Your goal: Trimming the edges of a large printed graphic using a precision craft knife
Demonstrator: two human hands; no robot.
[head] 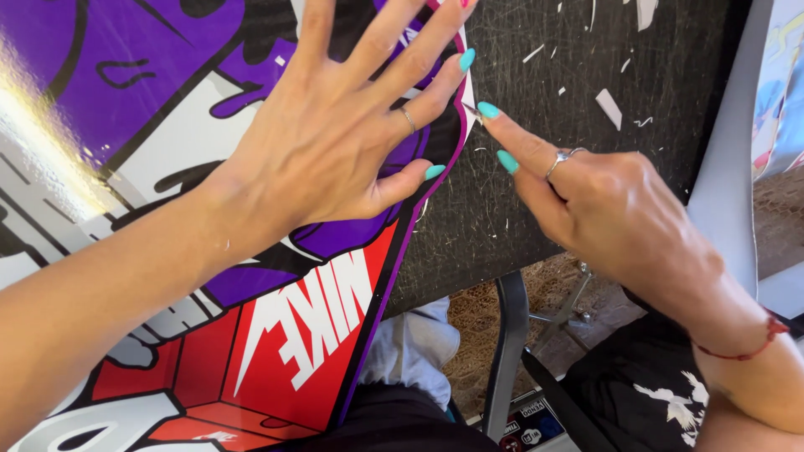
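A large glossy printed sheet (pixel 167 109) in purple, red, white and black lies over a dark cutting mat (pixel 586 167). My left hand (pixel 335 134) presses flat on the sheet near its right edge, fingers spread. My right hand (pixel 603 201) comes in from the right, thumb and forefinger pinched on a thin pointed blade (pixel 471 110). The blade's tip touches the sheet's purple-outlined cut edge, just beside my left ring finger. Both hands have turquoise nails, and each wears a ring. The rest of the blade is hidden by my fingers.
White paper scraps (pixel 609 107) are scattered over the scratched mat. A grey board edge (pixel 729 192) runs down the right side. Below the table edge are a dark metal leg (pixel 507 351), a woven floor covering (pixel 477 326) and my dark clothing (pixel 636 393).
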